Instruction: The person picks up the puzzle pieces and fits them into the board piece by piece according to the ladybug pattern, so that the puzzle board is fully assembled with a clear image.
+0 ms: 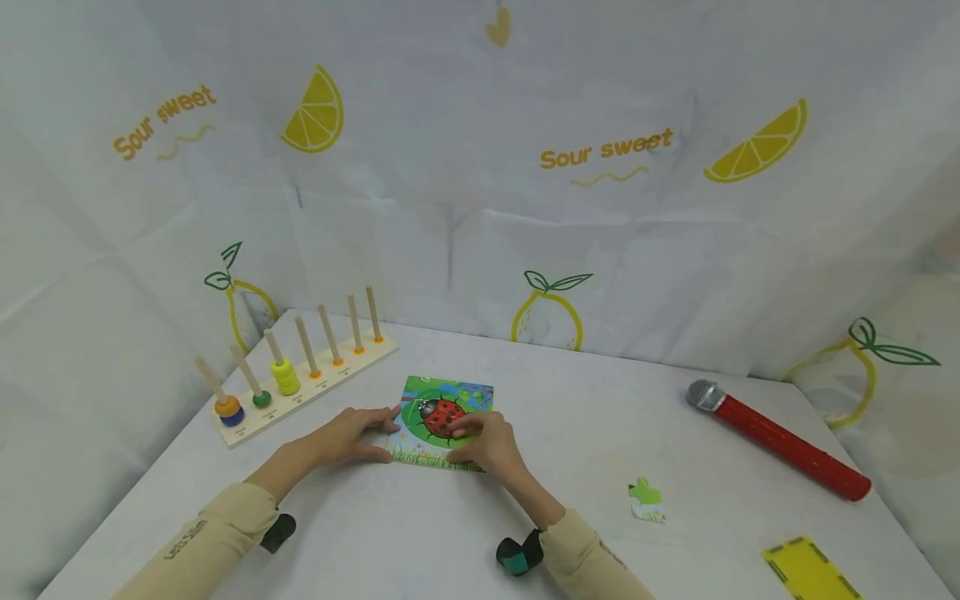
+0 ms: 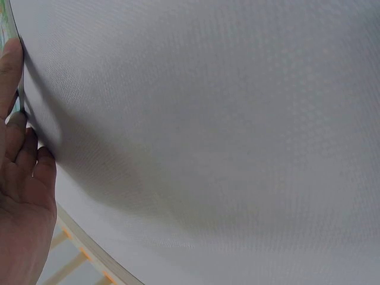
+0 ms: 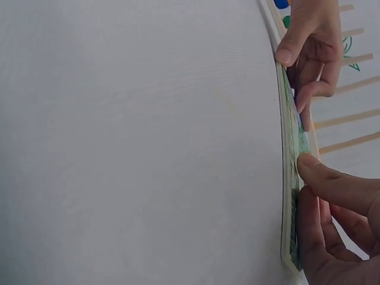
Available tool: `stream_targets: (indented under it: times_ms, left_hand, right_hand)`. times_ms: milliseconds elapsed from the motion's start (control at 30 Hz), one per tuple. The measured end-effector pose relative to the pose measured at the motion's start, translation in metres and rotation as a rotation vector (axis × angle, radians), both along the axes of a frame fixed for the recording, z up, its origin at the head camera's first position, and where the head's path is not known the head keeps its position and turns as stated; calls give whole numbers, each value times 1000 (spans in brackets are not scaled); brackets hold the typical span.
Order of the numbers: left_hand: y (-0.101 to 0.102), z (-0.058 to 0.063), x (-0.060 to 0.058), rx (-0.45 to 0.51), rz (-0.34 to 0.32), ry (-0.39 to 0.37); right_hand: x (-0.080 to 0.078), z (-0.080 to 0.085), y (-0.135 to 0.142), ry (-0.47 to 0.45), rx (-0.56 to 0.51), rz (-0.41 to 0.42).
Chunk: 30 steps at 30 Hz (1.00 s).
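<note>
A ladybug jigsaw puzzle (image 1: 427, 450) lies flat in its board on the white table. At its left edge rests my left hand (image 1: 351, 435), thumb near the lower corner and fingers along the side. Over the right part is my right hand (image 1: 491, 446); its thumb and fingertips touch the picture. Whether a piece lies under those fingertips is hidden. The right wrist view shows the board (image 3: 287, 178) edge-on, with both hands on it. A loose puzzle piece (image 1: 648, 502), green and white, lies apart to the right.
Left of the puzzle stands a wooden peg board (image 1: 277, 410) with colored rings on some pegs. A red microphone (image 1: 787, 442) lies at the right, and a yellow rectangular piece (image 1: 810, 568) near the front right. A lemon-print cloth (image 1: 450, 250) hangs behind the table.
</note>
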<state>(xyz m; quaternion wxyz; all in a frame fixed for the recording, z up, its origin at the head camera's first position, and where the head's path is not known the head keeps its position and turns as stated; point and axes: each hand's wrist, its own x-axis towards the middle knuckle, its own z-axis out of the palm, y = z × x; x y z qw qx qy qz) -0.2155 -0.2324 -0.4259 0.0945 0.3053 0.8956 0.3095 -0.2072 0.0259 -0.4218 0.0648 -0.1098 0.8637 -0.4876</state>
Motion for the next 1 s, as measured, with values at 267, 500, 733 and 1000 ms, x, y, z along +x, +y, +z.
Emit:
stream_targets:
  times_ms: [267,500,733,1000]
  left_hand:
    - [0,0,1,-3,9,-13]
    - [0,0,1,7,0,-2]
    - [1,-1,-1,1,1,-2]
    - [0,-1,0,-4,-6,24]
  right_hand:
    - [1,-5,6,-6,-111,-13]
    - [4,-3,8,10,-143,-20]
    - [5,-3,11,3,-169,-18]
    - [2,1,29,-115,-321,-59]
